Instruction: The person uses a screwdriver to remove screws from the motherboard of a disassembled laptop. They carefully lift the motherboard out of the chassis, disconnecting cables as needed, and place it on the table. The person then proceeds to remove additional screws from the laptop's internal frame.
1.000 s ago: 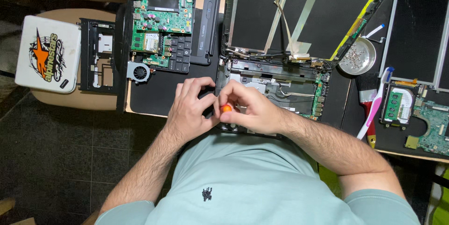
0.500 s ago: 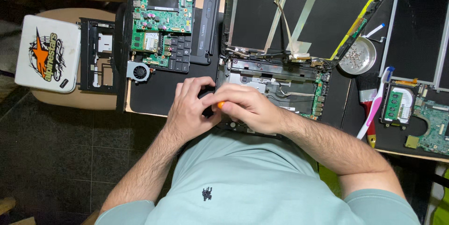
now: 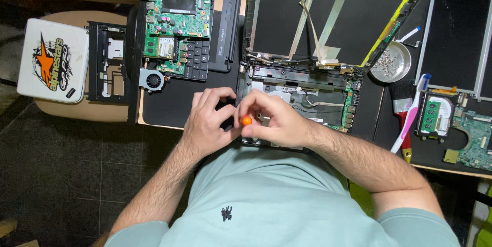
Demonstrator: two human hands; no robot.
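An opened laptop base [image 3: 307, 98] with exposed boards and cables lies in front of me, its dark lid panel [image 3: 287, 16] folded back behind it. My right hand [image 3: 279, 121] grips a small screwdriver with an orange end cap [image 3: 246, 121], thumb and fingers wrapped around the handle at the base's near left corner. My left hand [image 3: 207, 124] sits right against it. Its fingers curl over the dark corner of the base, touching my right hand. The screwdriver's tip is hidden under the hands.
A green motherboard [image 3: 177, 21] with a fan [image 3: 151, 79] lies far left on a black mat. A metal dish of screws [image 3: 392, 62], a red brush [image 3: 405, 124], a white pen, another screen panel [image 3: 456, 31] and small boards [image 3: 476, 134] lie to the right. A white case [image 3: 51, 60] rests on a stool.
Both hands stay at the base's near left corner. My right fingers have shifted slightly around the screwdriver handle, and the orange cap moved a little between the hands.
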